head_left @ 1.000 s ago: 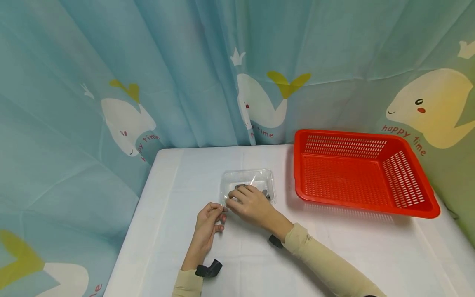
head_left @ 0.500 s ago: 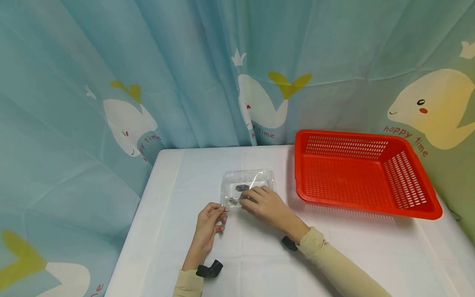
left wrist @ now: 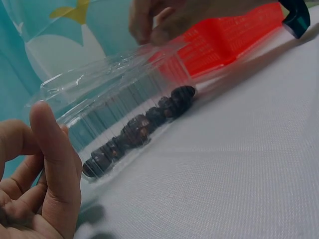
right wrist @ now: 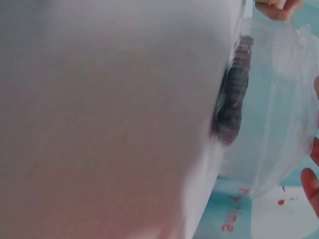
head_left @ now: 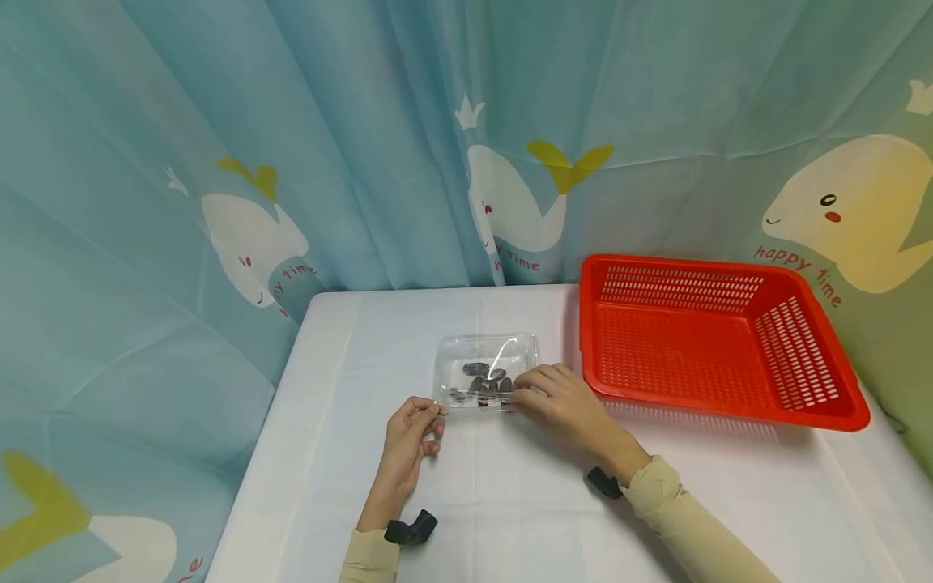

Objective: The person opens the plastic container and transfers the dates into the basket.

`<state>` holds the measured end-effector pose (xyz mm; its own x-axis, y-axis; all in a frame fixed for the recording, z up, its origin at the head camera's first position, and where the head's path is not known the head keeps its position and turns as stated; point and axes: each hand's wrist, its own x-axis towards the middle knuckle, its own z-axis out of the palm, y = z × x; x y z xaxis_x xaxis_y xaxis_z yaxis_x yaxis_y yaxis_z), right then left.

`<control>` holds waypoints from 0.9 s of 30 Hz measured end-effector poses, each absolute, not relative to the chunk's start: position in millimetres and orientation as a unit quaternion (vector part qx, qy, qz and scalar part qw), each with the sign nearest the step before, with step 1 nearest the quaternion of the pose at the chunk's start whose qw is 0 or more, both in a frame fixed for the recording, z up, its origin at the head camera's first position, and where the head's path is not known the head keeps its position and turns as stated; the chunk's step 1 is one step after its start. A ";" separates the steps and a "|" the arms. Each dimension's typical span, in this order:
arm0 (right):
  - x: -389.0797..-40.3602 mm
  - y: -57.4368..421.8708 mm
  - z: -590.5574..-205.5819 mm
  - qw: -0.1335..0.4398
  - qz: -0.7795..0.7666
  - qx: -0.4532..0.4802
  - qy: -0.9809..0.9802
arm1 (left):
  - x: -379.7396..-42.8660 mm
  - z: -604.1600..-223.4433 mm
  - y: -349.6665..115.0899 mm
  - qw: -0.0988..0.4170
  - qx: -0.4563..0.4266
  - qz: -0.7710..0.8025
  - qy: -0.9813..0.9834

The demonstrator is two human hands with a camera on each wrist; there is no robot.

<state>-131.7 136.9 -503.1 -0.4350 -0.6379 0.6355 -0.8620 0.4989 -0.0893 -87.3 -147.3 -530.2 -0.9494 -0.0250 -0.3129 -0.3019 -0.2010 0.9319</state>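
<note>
A clear plastic box (head_left: pixel 452 354) stands on the white table, with several dark, wrinkled oblong pieces (head_left: pixel 476 368) inside that look like dried dates. In the left wrist view the dark pieces (left wrist: pixel 137 130) lie in a row along the bottom behind the ribbed wall. My left hand (head_left: pixel 406 437) pinches the box's near left corner between thumb and fingers. At the near right corner is my right hand (head_left: pixel 561 405), its fingers loosely bent beside the rim. A gap shows between the right thumb (right wrist: pixel 310 183) and fingers in the right wrist view; their exact contact is partly cut off.
A red plastic basket (head_left: pixel 670 340) with perforated walls stands to the right of the box. A blue curtain (head_left: pixel 379 162) with whale prints hangs behind the table (head_left: pixel 350 356). Each wrist wears a black camera mount (head_left: pixel 411 528).
My right hand has moved rightward along the box's near edge, from the left corner to the right one, uncovering the dark pieces. The left hand stays at its corner.
</note>
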 end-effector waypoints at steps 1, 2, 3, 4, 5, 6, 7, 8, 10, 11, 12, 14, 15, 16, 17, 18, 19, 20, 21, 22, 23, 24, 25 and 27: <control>-131.4 138.9 -503.9 0.268 0.211 0.457 -0.821 | -87.2 -530.0 -147.5 0.090 -0.131 0.764 0.626; -131.2 140.7 -504.7 0.265 0.215 0.459 -0.820 | -87.2 -529.8 -147.7 0.090 -0.131 0.764 0.625; -131.3 142.2 -505.7 0.264 0.222 0.461 -0.818 | -87.2 -529.7 -147.9 0.090 -0.131 0.764 0.625; -131.3 143.6 -506.8 0.262 0.229 0.463 -0.815 | -87.1 -529.6 -148.1 0.091 -0.131 0.764 0.626; -131.3 144.8 -507.9 0.264 0.237 0.466 -0.811 | -87.1 -529.5 -148.3 0.092 -0.130 0.763 0.626; -131.4 145.9 -508.7 0.264 0.249 0.467 -0.806 | -87.2 -529.8 -148.6 0.093 -0.130 0.763 0.627; -131.5 147.1 -509.7 0.263 0.263 0.468 -0.802 | -87.2 -529.9 -148.8 0.093 -0.130 0.762 0.627; -131.3 148.3 -510.5 0.263 0.276 0.468 -0.797 | -87.2 -529.9 -149.1 0.093 -0.129 0.762 0.628; -130.9 150.5 -511.3 0.257 0.302 0.466 -0.791 | -87.5 -530.3 -149.8 0.090 -0.129 0.761 0.630; -130.7 151.5 -511.4 0.252 0.311 0.464 -0.790 | -87.5 -530.2 -150.3 0.089 -0.129 0.759 0.632; -130.4 152.4 -511.5 0.246 0.320 0.462 -0.790 | -87.7 -530.4 -150.8 0.087 -0.129 0.759 0.633; -129.7 153.7 -511.5 0.233 0.329 0.459 -0.792 | -88.0 -530.3 -152.0 0.083 -0.130 0.759 0.632; -129.4 154.3 -511.6 0.226 0.334 0.458 -0.792 | -88.2 -530.4 -152.5 0.083 -0.130 0.759 0.633; -129.1 154.9 -511.7 0.220 0.339 0.456 -0.793 | -88.4 -530.4 -153.0 0.083 -0.129 0.759 0.633; -128.8 155.4 -512.0 0.214 0.343 0.454 -0.794 | -88.4 -530.3 -153.4 0.084 -0.129 0.759 0.633; -128.5 155.8 -512.4 0.209 0.347 0.453 -0.794 | -88.5 -530.5 -153.7 0.083 -0.130 0.760 0.631; -128.3 156.2 -512.6 0.205 0.351 0.451 -0.795 | -88.5 -530.5 -154.1 0.083 -0.129 0.760 0.631; -128.2 156.6 -513.0 0.201 0.354 0.449 -0.795 | -88.6 -530.5 -154.3 0.082 -0.129 0.759 0.633; -128.2 157.0 -513.6 0.198 0.358 0.447 -0.795 | -88.6 -530.7 -154.6 0.082 -0.128 0.758 0.634; -128.2 157.5 -513.8 0.195 0.361 0.445 -0.796 | -88.5 -530.7 -154.8 0.081 -0.127 0.759 0.634; -128.2 157.8 -514.3 0.193 0.363 0.443 -0.796 | -88.4 -530.8 -155.0 0.080 -0.127 0.759 0.634; -128.1 158.1 -514.6 0.189 0.367 0.441 -0.797 | -88.3 -531.1 -155.1 0.080 -0.126 0.759 0.634; -128.1 158.6 -515.2 0.185 0.369 0.438 -0.798 | -88.1 -531.1 -155.1 0.080 -0.126 0.759 0.633; -127.9 159.2 -516.2 0.177 0.375 0.433 -0.801 | -87.6 -531.2 -155.3 0.081 -0.126 0.761 0.631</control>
<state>-127.9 159.2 -516.2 -0.5623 -0.5612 0.6073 -0.8259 0.3441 -0.4467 -87.6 -155.3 -531.2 -0.9553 -0.0356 -0.2936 -0.2819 -0.1911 0.9402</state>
